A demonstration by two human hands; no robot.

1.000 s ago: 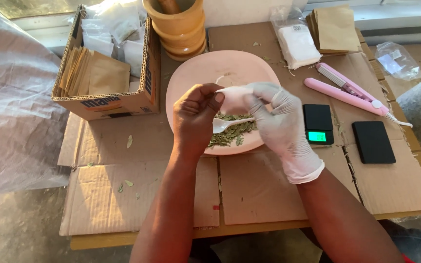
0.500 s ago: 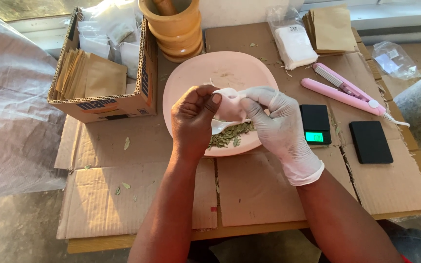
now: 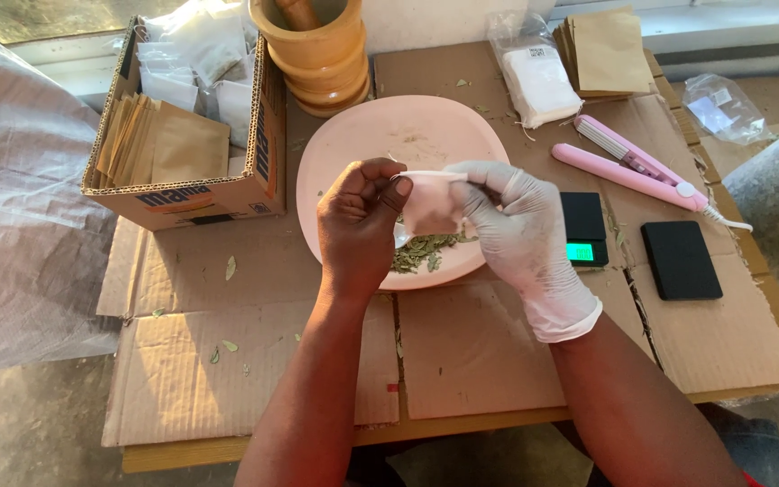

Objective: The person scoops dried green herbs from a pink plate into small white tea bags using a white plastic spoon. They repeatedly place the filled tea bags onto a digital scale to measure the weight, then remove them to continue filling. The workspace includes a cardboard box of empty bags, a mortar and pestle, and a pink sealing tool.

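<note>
While the left hand (image 3: pixel 358 225) and gloved right hand (image 3: pixel 520 236) pinch its top edge, the small translucent white pouch (image 3: pixel 429 204) hangs mouth-up, long axis vertical.

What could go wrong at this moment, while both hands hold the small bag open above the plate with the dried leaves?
1. The small translucent bag is held only by its top edge between the bare left hand and the gloved right hand; it may slip or tear.
2. Dried leaves lie close to the near rim of the pink plate, and some already lie on the cardboard; more could spill.
</note>
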